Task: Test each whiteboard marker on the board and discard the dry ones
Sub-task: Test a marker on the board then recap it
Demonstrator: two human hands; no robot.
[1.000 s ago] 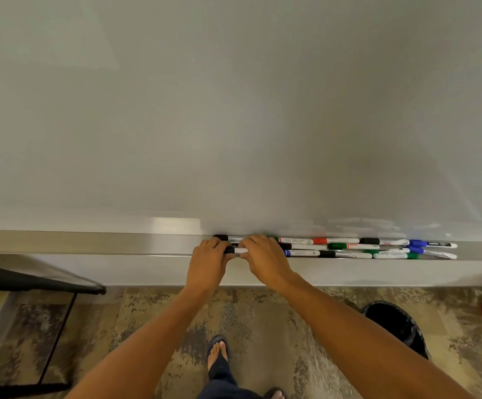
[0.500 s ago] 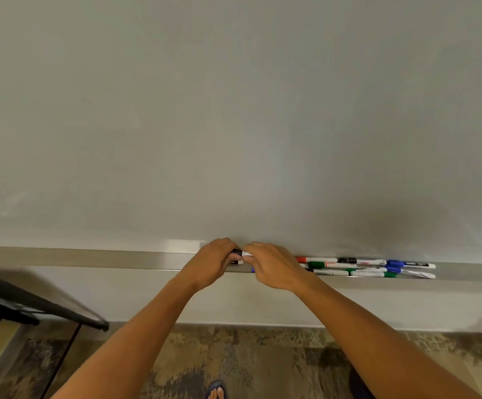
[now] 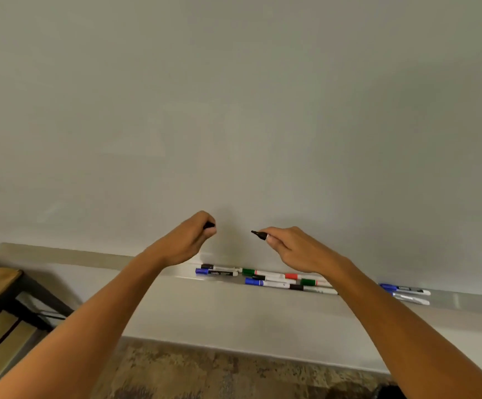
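Left hand (image 3: 189, 237) is curled round a black cap (image 3: 209, 225), right hand (image 3: 294, 249) pinches the uncapped black marker (image 3: 259, 234), tip aimed left, in front of the whiteboard (image 3: 234, 110). Roughly ten markers (image 3: 271, 279) sit in the tray (image 3: 464, 300) below both hands. Half a second ago the hands were together down at the tray; now they're raised and apart.

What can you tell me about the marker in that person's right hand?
The marker is uncapped: its black tip section pokes out leftward from the right hand, whose fingers pinch it. The barrel is hidden inside that hand. It lies roughly level, raised above the tray, its tip near the whiteboard but no mark shows. The left hand holds a small black piece, likely its cap.
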